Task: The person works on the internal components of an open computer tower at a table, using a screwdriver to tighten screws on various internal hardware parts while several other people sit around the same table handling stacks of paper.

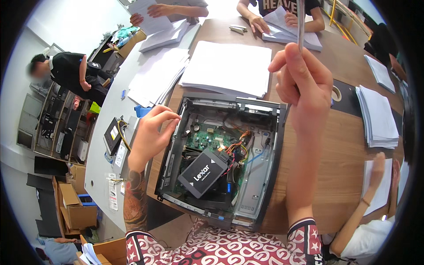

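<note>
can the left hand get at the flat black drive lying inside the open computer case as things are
Probably yes. The left hand rests at the left wall of the open black computer case, and the flat black rectangular drive lies uncovered on top, with only its cables at one end. The right hand is raised clear, holding a thin metal tool.

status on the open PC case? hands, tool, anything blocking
Left hand pinching at the left wall of the open computer case. Right hand raised above it, gripping a thin metal tool. Black drive lies loose over the board, cables attached.
</note>
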Available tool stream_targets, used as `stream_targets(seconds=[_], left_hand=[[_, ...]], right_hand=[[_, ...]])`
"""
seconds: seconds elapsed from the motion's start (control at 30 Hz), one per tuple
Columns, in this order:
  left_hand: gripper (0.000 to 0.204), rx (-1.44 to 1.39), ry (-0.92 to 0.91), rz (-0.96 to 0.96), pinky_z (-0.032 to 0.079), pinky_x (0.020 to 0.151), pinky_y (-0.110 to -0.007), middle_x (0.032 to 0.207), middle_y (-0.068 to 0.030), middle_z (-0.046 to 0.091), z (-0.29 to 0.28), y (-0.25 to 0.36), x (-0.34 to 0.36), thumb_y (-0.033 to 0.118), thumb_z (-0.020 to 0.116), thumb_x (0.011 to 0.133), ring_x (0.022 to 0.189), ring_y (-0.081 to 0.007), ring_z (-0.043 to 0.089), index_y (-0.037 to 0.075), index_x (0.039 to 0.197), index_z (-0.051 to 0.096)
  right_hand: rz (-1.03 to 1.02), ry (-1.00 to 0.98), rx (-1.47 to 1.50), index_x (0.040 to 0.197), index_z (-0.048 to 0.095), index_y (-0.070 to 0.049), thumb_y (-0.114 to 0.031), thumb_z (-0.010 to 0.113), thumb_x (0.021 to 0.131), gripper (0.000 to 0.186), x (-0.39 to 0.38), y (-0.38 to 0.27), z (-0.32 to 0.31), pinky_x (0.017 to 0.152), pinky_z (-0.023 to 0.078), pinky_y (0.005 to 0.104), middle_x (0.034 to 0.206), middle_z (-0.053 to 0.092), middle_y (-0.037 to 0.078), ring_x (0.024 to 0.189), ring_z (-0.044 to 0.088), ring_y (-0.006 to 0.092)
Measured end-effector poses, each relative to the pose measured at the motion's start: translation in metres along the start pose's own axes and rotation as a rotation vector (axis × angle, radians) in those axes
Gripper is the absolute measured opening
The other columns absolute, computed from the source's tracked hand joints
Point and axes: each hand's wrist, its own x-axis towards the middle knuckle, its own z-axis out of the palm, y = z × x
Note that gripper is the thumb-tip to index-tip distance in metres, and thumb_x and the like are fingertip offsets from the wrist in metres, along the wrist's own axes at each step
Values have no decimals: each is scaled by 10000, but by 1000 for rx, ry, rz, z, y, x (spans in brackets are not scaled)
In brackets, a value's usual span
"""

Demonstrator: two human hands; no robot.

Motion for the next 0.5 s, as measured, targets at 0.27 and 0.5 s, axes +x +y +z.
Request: stream_targets(seconds=[0.27, 0.5], left_hand=[[140, -249, -6, 147, 501, 810, -279, 952, -81, 706, -19, 20, 37, 42, 621, 921, 878, -142, 655, -5, 1029, 697], [398, -715, -2, 536, 489, 925, -317, 1106, -155, 681, -18, 106, 87, 246, 481, 1029, 1047, -204, 645, -41, 1294, 558]], right_hand=[[5, -1, -25, 810, 656, -11, -376, 563, 1001, 422, -4, -4, 3, 428, 149, 227, 503, 340, -90, 445, 248, 2], [141, -190, -61, 792, 582, -39, -333, 480, 1035, 395, -22, 8, 47, 487, 320, 227, 630, 476, -47, 560, 420, 36]])
